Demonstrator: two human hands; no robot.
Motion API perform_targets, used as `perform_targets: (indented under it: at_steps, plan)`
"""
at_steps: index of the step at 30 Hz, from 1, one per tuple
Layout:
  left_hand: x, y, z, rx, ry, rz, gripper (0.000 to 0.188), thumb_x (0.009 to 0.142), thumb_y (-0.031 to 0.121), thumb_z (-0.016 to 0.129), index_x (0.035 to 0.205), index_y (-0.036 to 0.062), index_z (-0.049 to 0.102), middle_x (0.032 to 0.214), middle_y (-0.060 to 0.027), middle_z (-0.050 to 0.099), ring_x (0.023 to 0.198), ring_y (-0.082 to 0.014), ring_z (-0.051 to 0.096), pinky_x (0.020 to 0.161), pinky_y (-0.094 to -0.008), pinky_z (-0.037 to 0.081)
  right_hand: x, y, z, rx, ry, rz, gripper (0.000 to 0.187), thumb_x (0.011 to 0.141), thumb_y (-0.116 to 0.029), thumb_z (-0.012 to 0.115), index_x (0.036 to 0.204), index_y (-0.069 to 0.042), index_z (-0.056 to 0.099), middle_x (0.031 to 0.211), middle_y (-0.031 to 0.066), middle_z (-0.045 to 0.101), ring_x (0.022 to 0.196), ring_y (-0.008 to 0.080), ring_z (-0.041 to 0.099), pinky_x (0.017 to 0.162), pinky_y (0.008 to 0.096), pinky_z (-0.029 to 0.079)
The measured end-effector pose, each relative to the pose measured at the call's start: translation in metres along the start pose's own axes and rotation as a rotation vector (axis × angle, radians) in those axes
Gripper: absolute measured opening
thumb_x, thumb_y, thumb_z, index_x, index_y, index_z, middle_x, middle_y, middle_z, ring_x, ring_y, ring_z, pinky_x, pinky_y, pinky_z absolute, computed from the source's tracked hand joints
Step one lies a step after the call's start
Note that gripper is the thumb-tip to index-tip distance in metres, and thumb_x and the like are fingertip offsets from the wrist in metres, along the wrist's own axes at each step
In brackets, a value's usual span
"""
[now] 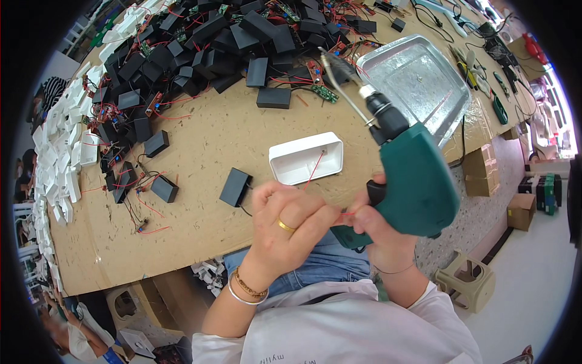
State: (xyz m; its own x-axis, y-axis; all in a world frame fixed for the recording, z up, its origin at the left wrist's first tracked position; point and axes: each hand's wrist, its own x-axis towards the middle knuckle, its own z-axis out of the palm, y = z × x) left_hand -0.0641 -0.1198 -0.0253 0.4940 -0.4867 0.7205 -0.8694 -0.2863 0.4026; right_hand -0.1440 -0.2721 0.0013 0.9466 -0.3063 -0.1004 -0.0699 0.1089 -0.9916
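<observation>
My right hand (388, 239) is wrapped round the grip of a green soldering gun (421, 182), its metal tip and thin feed tube pointing up and away to the left. The thumb and a finger of that hand also pinch a red wire at its end. My left hand (288, 227) is closed, fingertips on the same wire close to the right thumb. A red wire (313, 172) rises from inside a white plastic box (303, 144) toward my left fingers. Beside that hand lies a black box (235, 187) with a dark cable running under the hand.
Black boxes (242, 37) with red wires and small circuit boards heap up at the far side. White plastic shells (63, 142) line the left edge. A metal tray (418, 79) sits at the far right, near pliers (465, 74). A stool (467, 282) stands on the floor.
</observation>
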Motion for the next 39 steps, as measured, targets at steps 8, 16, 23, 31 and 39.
perform_targets:
  at_steps: [8,16,23,31,39]
  plan:
    - [0.007,-0.010,0.012,0.001,0.106,-0.175,0.017,0.075,0.009,0.076,0.088,0.0085,0.066,0.080,-0.0014,0.059,0.076,-0.0225,0.056,0.069,-0.0349,0.044,-0.001,-0.002,-0.014,0.298,0.273,-0.298,0.044,0.087,0.000,0.057,0.129,-0.003,0.043,0.087,0.0084,0.053,0.065,0.0125,0.048,0.068,0.0315,0.045]
    - [0.017,-0.018,0.017,0.341,0.011,-0.159,0.015,0.076,0.012,0.076,0.082,0.0066,0.064,0.118,-0.0044,0.057,0.097,-0.0259,0.054,0.084,-0.0396,0.041,-0.016,0.007,-0.017,0.066,0.317,-0.220,0.045,0.084,0.002,0.059,0.126,-0.004,0.043,0.082,0.0088,0.056,0.066,0.0139,0.051,0.066,0.0327,0.048]
    - [0.012,-0.021,0.033,0.185,-0.008,-0.364,0.012,0.077,0.011,0.075,0.080,0.0041,0.065,0.122,-0.0083,0.057,0.099,-0.0275,0.055,0.086,-0.0402,0.043,-0.034,0.018,-0.024,-0.113,0.123,-0.147,0.047,0.083,0.005,0.060,0.125,-0.006,0.040,0.085,0.0114,0.058,0.070,0.0169,0.056,0.067,0.0307,0.050]
    - [0.012,-0.023,0.040,0.256,0.031,-0.302,0.013,0.075,0.010,0.075,0.082,0.0043,0.065,0.115,-0.0075,0.060,0.096,-0.0274,0.056,0.083,-0.0392,0.043,-0.056,0.030,-0.037,-0.342,-0.002,-0.097,0.009,0.081,-0.002,0.069,0.087,-0.002,0.062,0.083,0.0062,0.065,0.069,0.0120,0.062,0.065,0.0252,0.050]
    - [0.013,-0.022,0.043,0.240,0.040,-0.322,0.014,0.074,0.009,0.075,0.080,0.0047,0.063,0.109,-0.0066,0.059,0.095,-0.0279,0.056,0.082,-0.0399,0.042,-0.069,0.055,-0.050,-0.403,-0.100,-0.172,0.024,0.077,0.002,0.071,0.098,-0.001,0.058,0.087,0.0096,0.067,0.071,0.0137,0.064,0.063,0.0268,0.051]
